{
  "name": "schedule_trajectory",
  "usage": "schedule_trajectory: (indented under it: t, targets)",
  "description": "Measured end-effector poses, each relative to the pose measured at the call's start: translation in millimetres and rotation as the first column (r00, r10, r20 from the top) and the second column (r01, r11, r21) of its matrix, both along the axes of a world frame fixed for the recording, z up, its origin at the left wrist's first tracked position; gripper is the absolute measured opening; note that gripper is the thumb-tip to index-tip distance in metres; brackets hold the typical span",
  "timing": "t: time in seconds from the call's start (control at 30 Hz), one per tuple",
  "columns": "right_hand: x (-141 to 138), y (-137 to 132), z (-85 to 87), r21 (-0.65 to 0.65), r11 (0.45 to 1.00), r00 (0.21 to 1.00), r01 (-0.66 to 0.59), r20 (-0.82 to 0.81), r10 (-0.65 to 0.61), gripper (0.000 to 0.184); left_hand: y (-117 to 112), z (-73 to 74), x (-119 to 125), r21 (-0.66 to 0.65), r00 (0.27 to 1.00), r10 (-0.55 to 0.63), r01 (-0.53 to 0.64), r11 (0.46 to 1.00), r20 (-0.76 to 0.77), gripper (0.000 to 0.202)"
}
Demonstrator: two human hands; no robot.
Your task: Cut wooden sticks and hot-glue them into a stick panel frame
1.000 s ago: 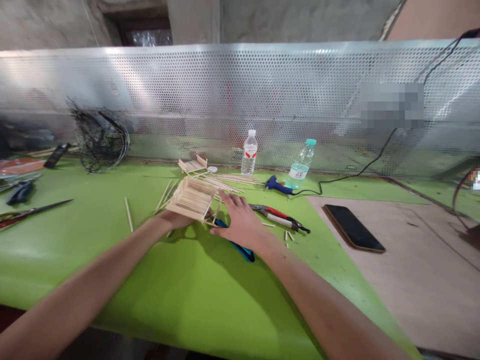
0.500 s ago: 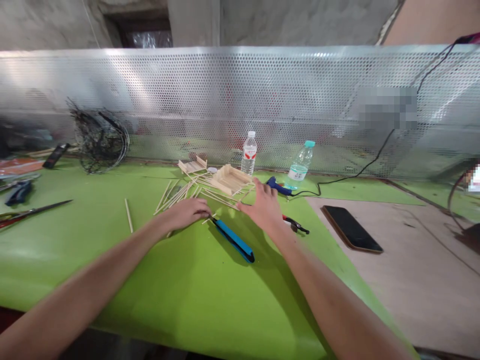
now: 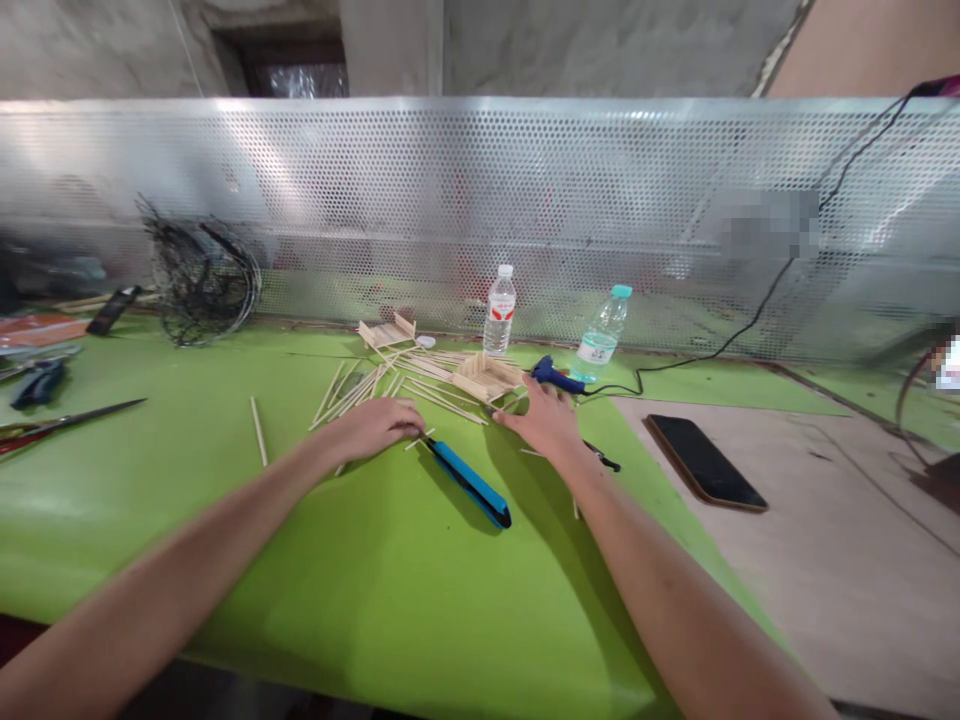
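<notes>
My left hand (image 3: 386,425) is closed on the dark end of a long blue-and-black hand tool (image 3: 469,482); the fingers cover that end. The rest of the tool points right and toward me over the green tabletop. To the right, my right hand (image 3: 546,415) grips the right front corner of a small open box (image 3: 487,380) built from pale wooden sticks, with the thumb at its front and the fingers at its right side. Loose thin sticks (image 3: 360,393) lie spread between and behind the hands. Another stick-built piece (image 3: 388,332) sits farther back.
A blue glue gun (image 3: 556,374) with a black cord lies just beyond my right hand. Two water bottles (image 3: 500,312) stand behind, before a perforated metal panel (image 3: 420,200). A phone (image 3: 705,460) lies right; scissors (image 3: 71,425), pliers (image 3: 37,385) and coiled wire (image 3: 202,285) lie left.
My right hand has shifted right and slightly toward me, and the stick box has come with it and sits lower and flatter. My left hand and the blue tool have stayed nearly still.
</notes>
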State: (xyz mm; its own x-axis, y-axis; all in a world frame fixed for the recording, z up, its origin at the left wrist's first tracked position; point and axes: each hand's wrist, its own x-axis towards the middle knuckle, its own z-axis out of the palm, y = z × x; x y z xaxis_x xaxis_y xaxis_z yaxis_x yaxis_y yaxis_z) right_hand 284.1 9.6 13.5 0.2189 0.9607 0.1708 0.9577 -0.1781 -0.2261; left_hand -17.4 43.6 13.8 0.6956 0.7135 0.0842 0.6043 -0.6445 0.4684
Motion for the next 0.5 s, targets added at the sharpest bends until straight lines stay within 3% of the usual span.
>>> schedule_trajectory:
  t: [0.37,0.5]
  targets:
    - [-1.3,-2.8,-2.1,-0.079,0.997,1.0,-0.014,0.005,0.014,0.092,0.1,1.7,0.4,0.014,1.0,-0.004,0.004,1.0,-0.015,0.028]
    - [-8.8,-8.3,6.2,-0.005,0.999,0.997,-0.043,0.057,0.044,0.079,0.2,2.4,1.0,0.023,1.0,-0.013,0.013,1.0,-0.016,0.028]
